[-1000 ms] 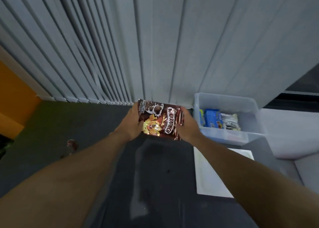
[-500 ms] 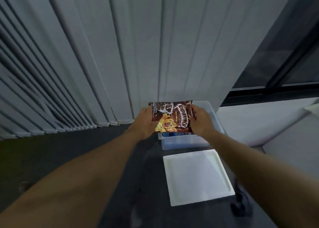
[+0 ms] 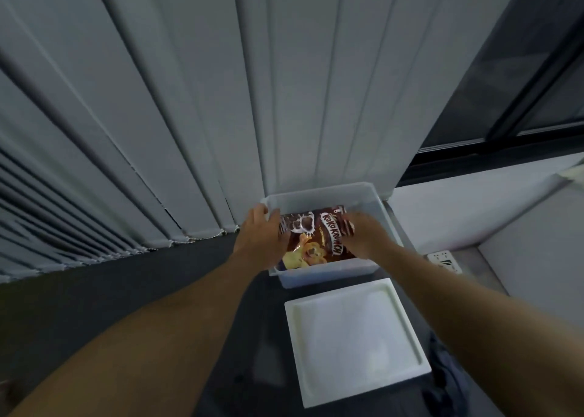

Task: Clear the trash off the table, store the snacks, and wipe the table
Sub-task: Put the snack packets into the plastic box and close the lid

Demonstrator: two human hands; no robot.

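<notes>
A brown Koko Krunch snack bag (image 3: 316, 239) lies inside the clear plastic storage box (image 3: 373, 195) at the far end of the dark table (image 3: 252, 337). My left hand (image 3: 262, 236) grips the bag's left edge. My right hand (image 3: 363, 236) holds its right edge. Both hands reach down into the box. Whatever sits under the bag is hidden.
The box's white lid (image 3: 357, 340) lies flat on the table just in front of the box. A dark cloth (image 3: 445, 382) sits to the right of the lid. Grey vertical blinds (image 3: 221, 100) hang right behind the box. A white ledge with a socket (image 3: 442, 260) is at right.
Both hands have lowered the snack bag from above the box's near edge down into the box. The view has moved closer to the box.
</notes>
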